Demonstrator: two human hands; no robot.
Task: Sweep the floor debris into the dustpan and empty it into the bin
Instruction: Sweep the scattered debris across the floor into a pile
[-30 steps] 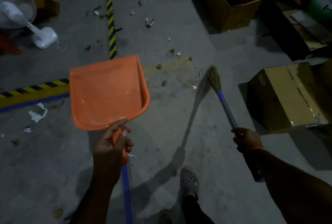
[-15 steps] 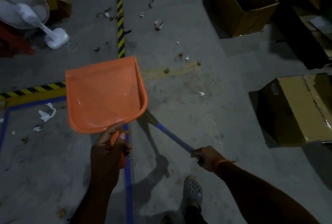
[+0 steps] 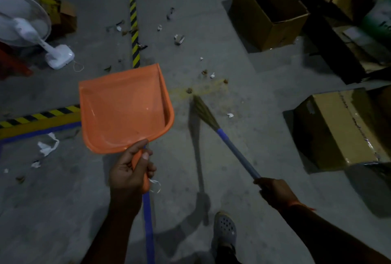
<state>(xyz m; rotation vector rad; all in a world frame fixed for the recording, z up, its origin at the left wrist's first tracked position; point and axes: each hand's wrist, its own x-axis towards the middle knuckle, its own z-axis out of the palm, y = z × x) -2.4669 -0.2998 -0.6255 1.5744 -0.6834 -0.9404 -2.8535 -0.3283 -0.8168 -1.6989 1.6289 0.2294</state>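
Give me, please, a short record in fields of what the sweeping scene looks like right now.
left hand: shut on the orange dustpan handle, pan held off the floor, looks empty
right hand: shut on the broom handle, blue and grey
broom head: straw bristles near the faded yellow floor mark
debris: small brown and white scraps ahead of the bristles; torn white paper left of the pan
surroundings: open cardboard box upper right, closed box right, white fan upper left
bin: none recognised in view

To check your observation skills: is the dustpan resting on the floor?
No. The left hand holds the orange dustpan by its handle, raised above the floor, pan empty.
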